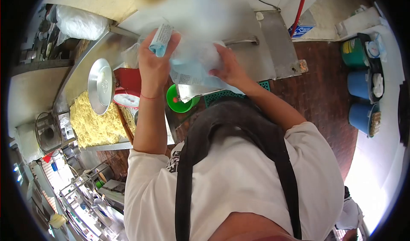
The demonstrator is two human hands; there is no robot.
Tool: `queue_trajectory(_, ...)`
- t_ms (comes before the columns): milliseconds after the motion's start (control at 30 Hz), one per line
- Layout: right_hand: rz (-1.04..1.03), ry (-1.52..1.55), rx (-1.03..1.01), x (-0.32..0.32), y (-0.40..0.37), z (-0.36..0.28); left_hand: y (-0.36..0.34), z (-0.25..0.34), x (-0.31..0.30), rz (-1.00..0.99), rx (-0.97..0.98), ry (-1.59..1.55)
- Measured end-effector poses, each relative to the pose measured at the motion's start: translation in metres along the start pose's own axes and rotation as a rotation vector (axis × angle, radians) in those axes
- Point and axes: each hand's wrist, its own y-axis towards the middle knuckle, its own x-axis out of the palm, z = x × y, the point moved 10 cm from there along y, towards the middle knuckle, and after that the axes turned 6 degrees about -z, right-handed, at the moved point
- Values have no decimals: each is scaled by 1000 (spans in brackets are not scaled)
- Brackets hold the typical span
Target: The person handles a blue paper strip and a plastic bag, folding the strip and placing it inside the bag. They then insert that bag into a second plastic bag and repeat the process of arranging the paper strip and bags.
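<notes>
A thin, pale-blue plastic bag (186, 72) with printed text is stretched between my hands over the metal counter. My left hand (159, 53) is closed on one side of it, and a folded printed piece sticks up between thumb and fingers. At the other side, my right hand (232, 66) grips the bag with bent fingers. Whitish, cloudy plastic lies between the hands. A blurred haze covers the area just beyond, so whatever is inside the bag cannot be made out.
A red scale (128, 79) with a round metal pan (101, 86) stands at left, beside a heap of yellow noodles (95, 120). Below the counter (279, 48) is a green bucket (181, 105). Blue bins (358, 84) line the right wall. Another person (349, 213) is at lower right.
</notes>
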Motion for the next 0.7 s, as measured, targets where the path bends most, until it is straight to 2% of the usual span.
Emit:
queue_trajectory(100,-72,5,53,8,4,17,1,-1,-14,99,24,-93)
queue_trajectory(167,7,19,27,2,0,17,1,-7,-28,185,30,-158)
queue_trajectory(267,8,-16,41,-2,-2,15,0,-10,-44,163,67,-394)
queue_trajectory(400,-50,-169,35,4,-2,14,-11,34,-75,310,188,-423)
queue_trajectory(500,64,125,119,-30,-1,10,-20,40,-94,301,240,-361)
queue_trajectory(600,27,940,193,-57,19,-44,-34,42,-104,276,259,-326)
queue_trajectory(700,19,692,321,-55,22,-75,-39,25,-114,224,229,-381)
